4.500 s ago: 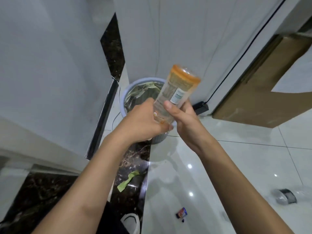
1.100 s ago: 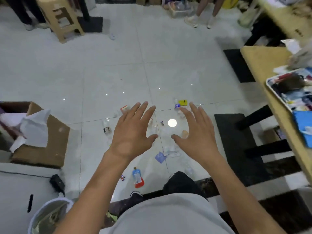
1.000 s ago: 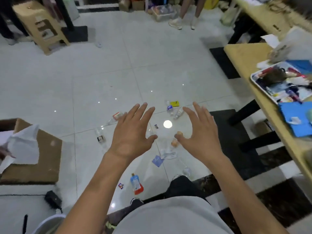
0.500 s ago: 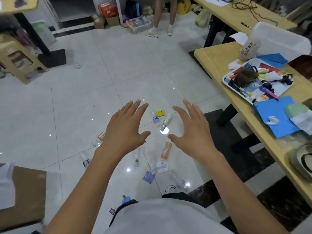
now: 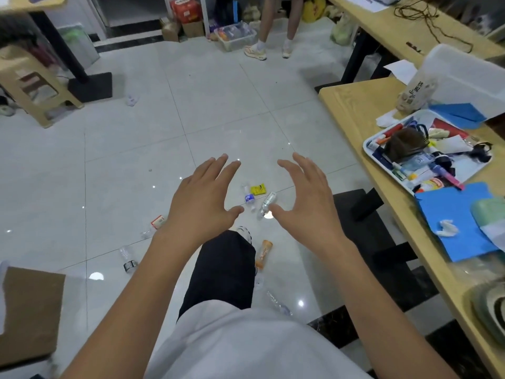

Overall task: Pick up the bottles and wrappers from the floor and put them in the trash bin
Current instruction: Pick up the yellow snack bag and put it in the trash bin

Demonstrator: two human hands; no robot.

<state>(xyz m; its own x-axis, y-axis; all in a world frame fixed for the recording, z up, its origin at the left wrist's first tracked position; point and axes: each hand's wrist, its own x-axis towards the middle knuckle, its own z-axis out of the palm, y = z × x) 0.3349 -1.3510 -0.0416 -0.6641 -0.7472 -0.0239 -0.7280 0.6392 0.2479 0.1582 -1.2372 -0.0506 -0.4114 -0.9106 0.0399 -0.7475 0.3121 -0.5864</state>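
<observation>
My left hand (image 5: 200, 198) and my right hand (image 5: 306, 198) are held out in front of me, fingers spread, holding nothing. Litter lies on the white tiled floor below them. An orange bottle (image 5: 263, 254) lies beside my raised leg. A clear bottle with a blue label (image 5: 249, 198), another clear bottle (image 5: 267, 203) and a yellow wrapper (image 5: 258, 189) lie between my hands. A red and white wrapper (image 5: 158, 221) and a clear bottle with a dark label (image 5: 128, 259) lie to the left. A crushed clear bottle (image 5: 278, 305) lies near my waist. The trash bin is out of view.
A wooden table (image 5: 363, 119) runs along the right with a cluttered white tray (image 5: 382, 160) and blue sheets (image 5: 451, 220). Brown cardboard (image 5: 30, 310) lies at the lower left. A beige stool (image 5: 35, 86) stands far left. A person's legs (image 5: 276, 28) stand at the back.
My view has swung from the bin to the littered floor and moved forward. My leg has stepped into view between my arms. Both hands stay spread and empty.
</observation>
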